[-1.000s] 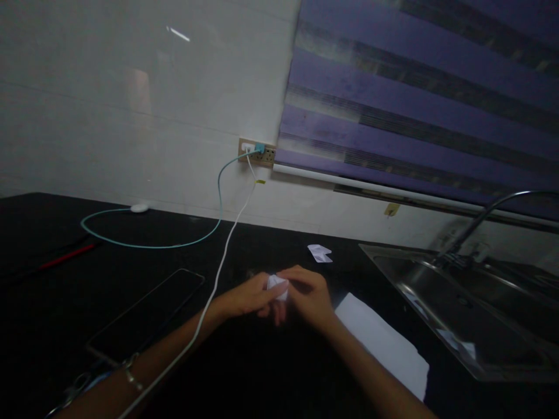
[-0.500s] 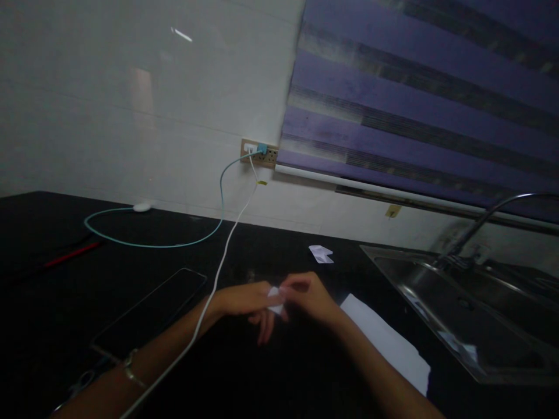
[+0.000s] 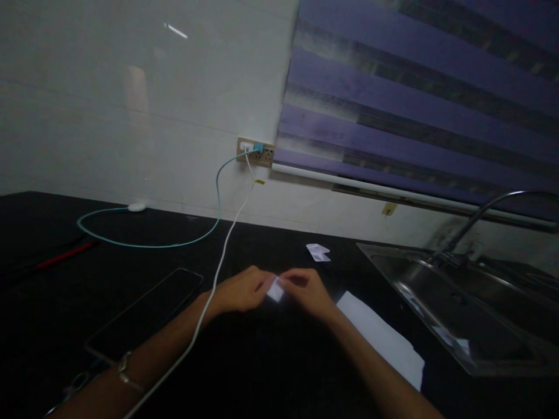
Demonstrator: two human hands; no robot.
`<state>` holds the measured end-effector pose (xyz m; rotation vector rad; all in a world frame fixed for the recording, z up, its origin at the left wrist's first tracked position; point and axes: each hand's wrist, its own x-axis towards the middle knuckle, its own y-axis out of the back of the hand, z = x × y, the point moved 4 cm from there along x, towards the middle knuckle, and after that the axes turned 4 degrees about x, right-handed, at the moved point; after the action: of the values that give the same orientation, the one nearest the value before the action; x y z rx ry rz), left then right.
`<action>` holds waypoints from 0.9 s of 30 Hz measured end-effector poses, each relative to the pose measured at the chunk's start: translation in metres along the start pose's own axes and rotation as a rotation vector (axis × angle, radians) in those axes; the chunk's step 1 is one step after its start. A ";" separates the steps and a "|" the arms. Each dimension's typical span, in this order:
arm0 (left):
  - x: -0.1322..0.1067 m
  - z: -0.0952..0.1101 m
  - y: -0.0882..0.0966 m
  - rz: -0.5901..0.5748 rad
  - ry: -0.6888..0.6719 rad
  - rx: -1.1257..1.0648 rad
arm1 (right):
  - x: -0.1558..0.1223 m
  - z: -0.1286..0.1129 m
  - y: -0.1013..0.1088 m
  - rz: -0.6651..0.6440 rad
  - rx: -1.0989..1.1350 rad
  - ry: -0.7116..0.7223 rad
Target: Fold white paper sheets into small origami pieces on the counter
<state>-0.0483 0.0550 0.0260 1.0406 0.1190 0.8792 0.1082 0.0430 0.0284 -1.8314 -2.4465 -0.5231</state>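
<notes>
A small folded piece of white paper (image 3: 275,292) is pinched between my two hands above the dark counter. My left hand (image 3: 245,289) closes on its left corner, the thumb towards the paper. From the other side, my right hand (image 3: 308,291) grips the upper right edge between thumb and fingers. Creases show faintly on the paper's face. Beyond my right hand lies another folded white paper (image 3: 318,252). White paper sheets (image 3: 379,334) rest partly beneath my right forearm.
A dark phone-like slab (image 3: 146,314) lies by my left forearm. A white cable (image 3: 222,256) crosses over that forearm from the wall socket (image 3: 255,152). A teal cable (image 3: 148,245) loops at the left. The metal sink (image 3: 384,265) with its faucet stands at the right.
My left fingers, spread below the paper before, have curled in. The paper has turned into a diamond position, held at its upper edges by both hands. The view has shifted slightly.
</notes>
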 end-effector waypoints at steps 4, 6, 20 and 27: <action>0.001 0.002 0.001 -0.011 0.034 -0.044 | 0.001 0.006 0.000 0.077 0.076 -0.092; 0.002 0.002 0.001 -0.003 0.047 -0.081 | 0.002 0.009 0.000 0.106 0.129 -0.104; 0.006 -0.009 0.010 0.300 0.266 -0.513 | 0.004 0.012 0.014 0.477 0.388 -0.013; 0.010 -0.010 0.002 0.347 0.212 -0.796 | 0.005 0.017 0.018 0.530 0.395 0.009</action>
<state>-0.0479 0.0692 0.0249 0.2196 -0.2310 1.2114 0.1264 0.0570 0.0178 -2.1437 -1.7650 -0.0099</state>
